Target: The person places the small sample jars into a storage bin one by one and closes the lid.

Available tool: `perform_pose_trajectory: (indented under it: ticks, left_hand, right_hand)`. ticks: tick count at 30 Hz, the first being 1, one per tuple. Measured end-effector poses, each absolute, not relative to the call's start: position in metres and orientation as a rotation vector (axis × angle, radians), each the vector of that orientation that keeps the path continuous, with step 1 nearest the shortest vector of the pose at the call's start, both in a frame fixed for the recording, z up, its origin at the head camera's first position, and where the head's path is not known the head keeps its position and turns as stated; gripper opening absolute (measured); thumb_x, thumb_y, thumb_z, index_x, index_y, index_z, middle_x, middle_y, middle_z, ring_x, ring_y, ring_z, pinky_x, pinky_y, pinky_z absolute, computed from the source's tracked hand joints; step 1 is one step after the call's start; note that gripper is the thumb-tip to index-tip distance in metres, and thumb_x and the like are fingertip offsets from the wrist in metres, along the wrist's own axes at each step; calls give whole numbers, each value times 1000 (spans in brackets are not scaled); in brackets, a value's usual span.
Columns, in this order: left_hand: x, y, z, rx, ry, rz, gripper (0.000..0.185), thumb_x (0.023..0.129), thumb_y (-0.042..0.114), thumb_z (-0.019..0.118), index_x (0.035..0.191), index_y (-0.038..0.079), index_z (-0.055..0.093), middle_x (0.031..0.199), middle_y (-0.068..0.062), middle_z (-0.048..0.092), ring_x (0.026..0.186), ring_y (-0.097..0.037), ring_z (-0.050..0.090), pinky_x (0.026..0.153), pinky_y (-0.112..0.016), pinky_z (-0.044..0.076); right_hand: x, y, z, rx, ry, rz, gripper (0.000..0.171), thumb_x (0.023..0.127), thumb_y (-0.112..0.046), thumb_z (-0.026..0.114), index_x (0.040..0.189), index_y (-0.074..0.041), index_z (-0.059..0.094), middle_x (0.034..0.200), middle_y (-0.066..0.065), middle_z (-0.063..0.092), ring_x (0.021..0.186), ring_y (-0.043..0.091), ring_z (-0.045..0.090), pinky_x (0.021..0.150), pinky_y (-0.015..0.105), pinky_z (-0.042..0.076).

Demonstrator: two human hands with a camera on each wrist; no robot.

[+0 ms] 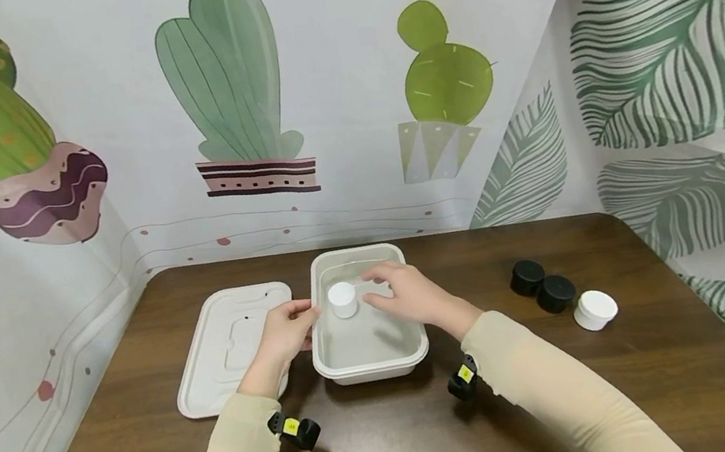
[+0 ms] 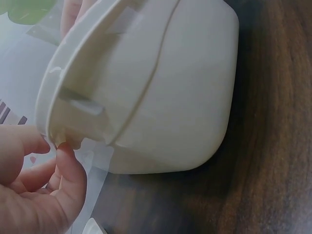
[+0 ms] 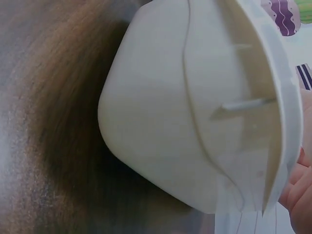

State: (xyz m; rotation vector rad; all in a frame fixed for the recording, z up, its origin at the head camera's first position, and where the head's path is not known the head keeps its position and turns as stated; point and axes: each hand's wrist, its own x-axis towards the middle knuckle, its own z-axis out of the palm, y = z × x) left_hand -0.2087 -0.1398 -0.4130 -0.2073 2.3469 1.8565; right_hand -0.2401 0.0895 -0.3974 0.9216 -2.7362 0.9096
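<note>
A white rectangular plastic container point(image 1: 369, 349) stands on the table with its top uncovered. Inside it, toward the left wall, is a small white round jar point(image 1: 343, 300). My left hand point(image 1: 284, 332) pinches the container's left rim between thumb and fingers; the left wrist view shows this hand point(image 2: 44, 190) at the rim too. Over the container's right side reaches my right hand point(image 1: 408, 294), thumb and fingers spread, with a gap between them and the jar. In the right wrist view, the container wall hides most of that hand point(image 3: 298, 190).
The container's white lid point(image 1: 211, 375) lies flat on the left, partly behind my left hand. To the right stand two black round jars point(image 1: 527, 277) and another white jar point(image 1: 595, 310) in a slanting row. A printed cloth point(image 1: 342, 101) hangs behind the wooden table point(image 1: 497, 427).
</note>
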Motion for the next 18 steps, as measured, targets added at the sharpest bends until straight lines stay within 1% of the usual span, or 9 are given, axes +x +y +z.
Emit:
perform_pose_trajectory:
  ticks: [10, 18]
  left_hand:
    - [-208, -141, -413, -197, 2342, 1869, 35, 93, 11, 55, 123, -8, 55, 93, -15, 63, 67, -13, 62, 56, -26, 54]
    - [-207, -141, -414, -209, 2347, 1867, 36, 93, 12, 56, 123, -7, 55, 96, -18, 63, 67, -14, 62, 57, -28, 54]
  right_hand:
    - [-236, 98, -394, 899, -2723, 1006, 38, 90, -26, 64, 120, -4, 61, 120, 9, 63, 110, 24, 61, 89, 36, 52]
    - [-231, 105, -392, 839, -2710, 1092, 36, 89, -25, 64, 119, -4, 62, 119, 12, 62, 110, 26, 61, 89, 41, 52]
